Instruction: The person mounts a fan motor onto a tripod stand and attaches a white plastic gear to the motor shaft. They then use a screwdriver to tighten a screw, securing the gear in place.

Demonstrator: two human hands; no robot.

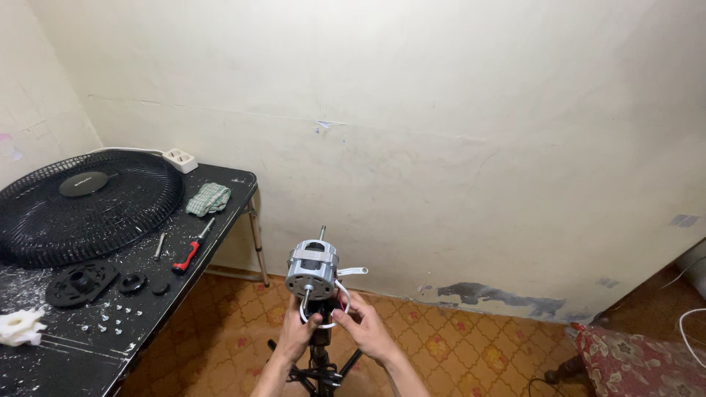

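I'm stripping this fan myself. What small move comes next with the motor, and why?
Probably steady the motor with the left hand while the right hand eases the white wire clear; both hands already pinch that wire below the motor atop the stand.

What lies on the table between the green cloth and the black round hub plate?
In the head view, between the green cloth and the hub plate lie a red-handled screwdriver and a metal rod.

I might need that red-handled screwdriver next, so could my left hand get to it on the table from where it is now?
Probably yes. The left hand is at the fan motor, and the red-handled screwdriver lies uncovered near the table edge, on that same side, with nothing between them.
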